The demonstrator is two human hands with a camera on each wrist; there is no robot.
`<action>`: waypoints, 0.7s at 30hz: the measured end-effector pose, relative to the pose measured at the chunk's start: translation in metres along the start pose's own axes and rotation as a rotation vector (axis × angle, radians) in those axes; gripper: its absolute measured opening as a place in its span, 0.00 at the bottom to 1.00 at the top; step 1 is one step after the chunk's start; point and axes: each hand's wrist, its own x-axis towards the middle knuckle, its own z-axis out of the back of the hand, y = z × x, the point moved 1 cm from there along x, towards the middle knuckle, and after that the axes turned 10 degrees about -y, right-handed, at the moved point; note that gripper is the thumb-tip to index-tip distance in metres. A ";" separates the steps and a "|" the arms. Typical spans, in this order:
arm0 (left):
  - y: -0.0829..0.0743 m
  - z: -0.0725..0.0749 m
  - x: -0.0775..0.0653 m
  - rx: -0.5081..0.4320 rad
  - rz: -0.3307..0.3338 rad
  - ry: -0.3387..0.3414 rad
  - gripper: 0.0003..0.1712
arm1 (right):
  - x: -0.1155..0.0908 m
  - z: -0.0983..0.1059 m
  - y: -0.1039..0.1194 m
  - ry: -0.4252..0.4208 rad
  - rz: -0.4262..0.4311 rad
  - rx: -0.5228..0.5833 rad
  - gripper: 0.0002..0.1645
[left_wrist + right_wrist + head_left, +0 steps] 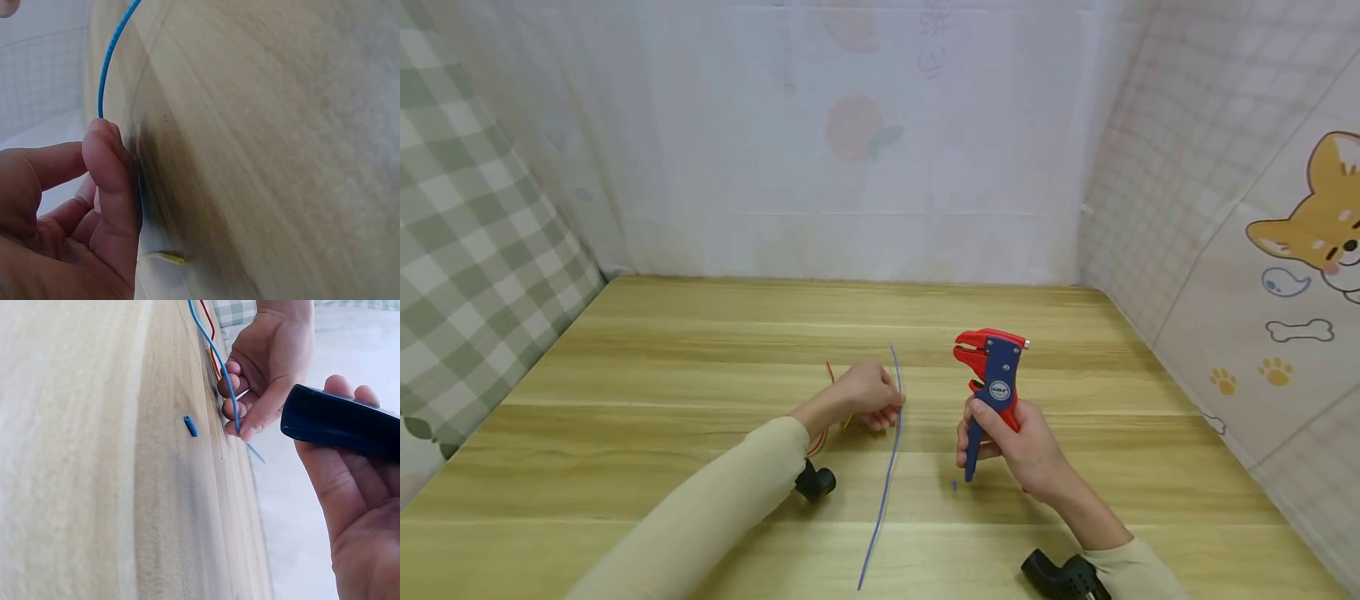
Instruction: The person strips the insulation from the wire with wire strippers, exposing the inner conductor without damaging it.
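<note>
Between thumb and forefinger my left hand (872, 395) pinches a long blue wire (886, 492) partway along its length. In the head view the wire runs from above the fingers down toward the near side. My right hand (1026, 446) grips a red and blue wire stripper (997, 371) by its handles, its red jaws upward and facing left. The handle end (331, 419) shows dark blue in the right wrist view. On the table below the stripper lies a short blue piece of insulation (190, 426).
A red wire (820, 442) and a yellow wire (164, 256) lie on the wooden table (700, 333) by the left hand, partly hidden by it. A white curtain (737, 150) hangs behind, and a checked cloth (467, 225) borders the left side.
</note>
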 end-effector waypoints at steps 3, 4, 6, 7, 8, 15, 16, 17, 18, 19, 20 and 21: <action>0.000 -0.003 0.002 0.065 0.001 -0.009 0.18 | 0.000 -0.001 0.000 0.005 -0.005 0.001 0.11; -0.001 -0.003 0.002 0.087 -0.002 -0.011 0.19 | 0.000 -0.002 0.000 0.007 -0.006 0.002 0.12; -0.003 -0.004 0.001 0.128 -0.013 -0.018 0.20 | 0.000 -0.003 0.000 0.010 -0.007 0.000 0.12; -0.004 -0.004 0.000 0.148 -0.022 -0.021 0.21 | 0.000 -0.003 0.001 0.011 -0.007 -0.001 0.12; -0.005 -0.004 0.000 0.170 -0.031 -0.024 0.22 | 0.000 -0.003 0.001 0.011 -0.007 -0.003 0.12; -0.009 -0.009 -0.006 0.307 -0.073 -0.040 0.27 | 0.000 -0.003 0.002 0.021 -0.019 -0.012 0.12; -0.010 -0.010 -0.007 0.328 -0.082 -0.042 0.27 | 0.000 -0.003 0.002 0.022 -0.019 -0.014 0.12; -0.010 -0.011 -0.008 0.344 -0.089 -0.043 0.27 | 0.000 -0.002 0.003 0.023 -0.020 -0.017 0.11; -0.010 -0.012 -0.008 0.360 -0.097 -0.047 0.27 | 0.000 -0.002 0.003 0.025 -0.023 -0.019 0.11; -0.010 -0.014 -0.009 0.373 -0.100 -0.047 0.27 | 0.000 -0.002 0.003 0.027 -0.025 -0.022 0.11; -0.010 -0.015 -0.009 0.383 -0.102 -0.048 0.27 | 0.000 -0.002 0.002 0.029 -0.026 -0.026 0.11; -0.009 -0.016 -0.009 0.392 -0.103 -0.050 0.27 | 0.000 -0.002 0.002 0.032 -0.029 -0.029 0.11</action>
